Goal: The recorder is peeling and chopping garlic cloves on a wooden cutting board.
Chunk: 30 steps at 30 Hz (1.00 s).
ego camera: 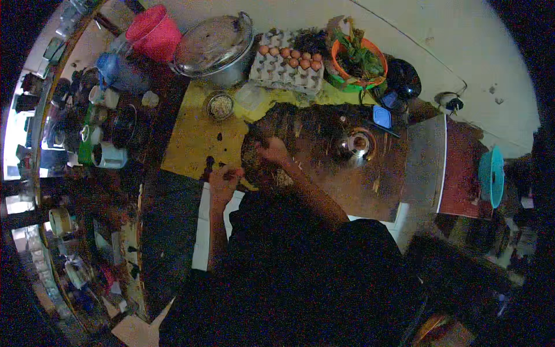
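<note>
My left hand [225, 180] hovers at the near edge of a worn yellow table covering [195, 134], its fingers curled; whether something small is between them is too dark to tell. My right hand [274, 152] reaches over a dark, round area [253, 160], perhaps a board or tray, fingers bent downward; what they touch is unclear. Pale scraps [284, 178] lie just below that hand. A small bowl of pale, chopped-looking food [220, 106] stands farther back on the yellow covering. To the right, a shiny metal vessel [359, 143] rests on the brown tabletop.
Along the back stand a large lidded metal pot [214, 47], a cardboard egg tray [286, 73] with several brown eggs, and an orange basket [377, 50] of leafy greens. A blue plastic container [382, 117] lies at right. Shelves with cups [110, 155] line the left side.
</note>
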Each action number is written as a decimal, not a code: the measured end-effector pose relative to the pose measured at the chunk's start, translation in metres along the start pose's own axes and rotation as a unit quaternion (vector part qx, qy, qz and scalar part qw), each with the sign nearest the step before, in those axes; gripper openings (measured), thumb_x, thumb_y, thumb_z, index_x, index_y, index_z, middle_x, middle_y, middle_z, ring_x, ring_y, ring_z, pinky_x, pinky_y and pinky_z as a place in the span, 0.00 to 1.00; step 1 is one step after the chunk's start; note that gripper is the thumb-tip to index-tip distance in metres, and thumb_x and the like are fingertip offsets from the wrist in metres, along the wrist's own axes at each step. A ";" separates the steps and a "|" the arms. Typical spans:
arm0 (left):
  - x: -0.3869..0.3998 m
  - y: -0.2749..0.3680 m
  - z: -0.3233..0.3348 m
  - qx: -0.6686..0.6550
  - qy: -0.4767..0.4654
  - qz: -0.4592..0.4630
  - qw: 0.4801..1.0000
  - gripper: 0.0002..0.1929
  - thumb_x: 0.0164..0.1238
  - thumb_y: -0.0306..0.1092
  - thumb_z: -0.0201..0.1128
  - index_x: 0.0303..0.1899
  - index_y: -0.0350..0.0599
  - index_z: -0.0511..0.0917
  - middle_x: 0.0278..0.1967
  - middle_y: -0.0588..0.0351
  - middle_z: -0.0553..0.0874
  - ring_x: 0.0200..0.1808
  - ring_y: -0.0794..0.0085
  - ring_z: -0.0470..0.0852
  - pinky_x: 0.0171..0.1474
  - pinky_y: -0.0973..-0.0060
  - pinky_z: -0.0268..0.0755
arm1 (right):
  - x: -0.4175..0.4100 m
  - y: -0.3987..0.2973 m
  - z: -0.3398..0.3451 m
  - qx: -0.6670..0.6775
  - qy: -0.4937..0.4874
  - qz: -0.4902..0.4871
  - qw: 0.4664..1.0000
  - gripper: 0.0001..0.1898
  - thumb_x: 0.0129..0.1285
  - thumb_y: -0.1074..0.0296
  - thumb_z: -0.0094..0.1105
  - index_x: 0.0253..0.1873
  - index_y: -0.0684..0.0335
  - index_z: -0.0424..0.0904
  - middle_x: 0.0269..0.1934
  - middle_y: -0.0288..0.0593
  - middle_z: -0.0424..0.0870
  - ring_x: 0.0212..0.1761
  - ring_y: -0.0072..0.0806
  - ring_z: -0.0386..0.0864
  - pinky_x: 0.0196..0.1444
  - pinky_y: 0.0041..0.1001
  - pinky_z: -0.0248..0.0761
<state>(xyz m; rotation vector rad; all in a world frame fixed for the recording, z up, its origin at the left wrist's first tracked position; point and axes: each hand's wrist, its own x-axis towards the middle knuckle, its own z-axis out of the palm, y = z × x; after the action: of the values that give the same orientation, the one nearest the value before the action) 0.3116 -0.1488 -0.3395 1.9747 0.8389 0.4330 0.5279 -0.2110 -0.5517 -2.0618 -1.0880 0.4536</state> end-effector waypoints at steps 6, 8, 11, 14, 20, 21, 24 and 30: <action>0.017 -0.126 0.098 -0.007 -0.218 -0.053 0.974 0.17 0.64 0.50 0.69 0.37 0.44 0.89 0.32 0.53 0.89 0.32 0.71 0.87 0.38 0.69 0.78 | -0.067 -0.009 -0.082 0.061 -0.049 0.115 0.990 0.28 0.61 0.39 0.63 0.51 0.61 0.84 0.32 0.49 0.87 0.32 0.44 0.85 0.38 0.40 0.77; 0.043 -0.147 0.158 -0.024 -0.284 -0.022 0.958 0.17 0.64 0.51 0.68 0.38 0.45 0.89 0.32 0.53 0.90 0.33 0.70 0.87 0.40 0.68 0.78 | -0.110 0.058 -0.093 0.028 0.118 0.016 0.993 0.28 0.62 0.43 0.64 0.57 0.59 0.81 0.35 0.47 0.88 0.34 0.42 0.86 0.40 0.40 0.77; 0.032 -0.238 0.210 0.010 -0.330 -0.026 0.944 0.18 0.62 0.53 0.68 0.40 0.49 0.90 0.31 0.54 0.90 0.35 0.70 0.87 0.43 0.67 0.78 | -0.143 0.019 -0.133 0.201 0.034 0.029 0.978 0.26 0.63 0.47 0.66 0.55 0.64 0.80 0.28 0.39 0.83 0.26 0.31 0.80 0.31 0.35 0.75; 0.067 -0.306 0.259 0.094 -0.287 0.156 0.940 0.16 0.58 0.52 0.70 0.39 0.52 0.90 0.32 0.55 0.90 0.36 0.68 0.87 0.46 0.66 0.78 | -0.176 0.037 -0.142 0.179 -0.002 0.121 0.976 0.21 0.64 0.50 0.67 0.49 0.63 0.81 0.23 0.34 0.76 0.21 0.24 0.74 0.24 0.30 0.69; 0.081 -0.331 0.255 0.049 -0.406 0.132 0.903 0.19 0.62 0.55 0.68 0.46 0.54 0.89 0.41 0.56 0.90 0.38 0.63 0.87 0.48 0.61 0.77 | -0.182 0.023 -0.137 0.115 -0.055 0.353 0.927 0.17 0.64 0.49 0.65 0.39 0.58 0.80 0.20 0.32 0.74 0.16 0.20 0.68 0.18 0.25 0.60; 0.084 -0.309 0.251 0.055 -0.389 0.200 0.898 0.18 0.63 0.52 0.67 0.47 0.53 0.88 0.43 0.56 0.90 0.38 0.63 0.87 0.46 0.61 0.78 | -0.187 0.027 -0.141 0.136 -0.063 0.394 0.907 0.18 0.64 0.46 0.65 0.39 0.57 0.80 0.20 0.31 0.73 0.15 0.20 0.67 0.18 0.25 0.59; 0.113 -0.224 0.222 -0.141 -0.450 0.057 0.880 0.14 0.65 0.45 0.66 0.48 0.52 0.87 0.45 0.56 0.90 0.40 0.64 0.87 0.45 0.62 0.79 | -0.265 0.106 -0.129 0.162 0.012 0.322 0.933 0.19 0.66 0.43 0.60 0.41 0.56 0.82 0.17 0.29 0.70 0.14 0.18 0.64 0.16 0.25 0.56; 0.206 -0.358 0.087 0.103 -0.014 0.222 0.970 0.15 0.66 0.42 0.64 0.49 0.45 0.85 0.43 0.51 0.88 0.43 0.59 0.86 0.52 0.56 0.78 | -0.192 0.029 -0.133 0.203 -0.100 0.440 0.869 0.21 0.67 0.42 0.59 0.48 0.55 0.83 0.16 0.26 0.66 0.13 0.16 0.61 0.15 0.24 0.53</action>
<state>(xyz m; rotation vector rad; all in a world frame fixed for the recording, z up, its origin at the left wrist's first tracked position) 0.3715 0.0677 -0.6971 2.3628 0.4303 0.5916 0.5138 -0.4386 -0.4925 -2.0375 -0.0425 1.2470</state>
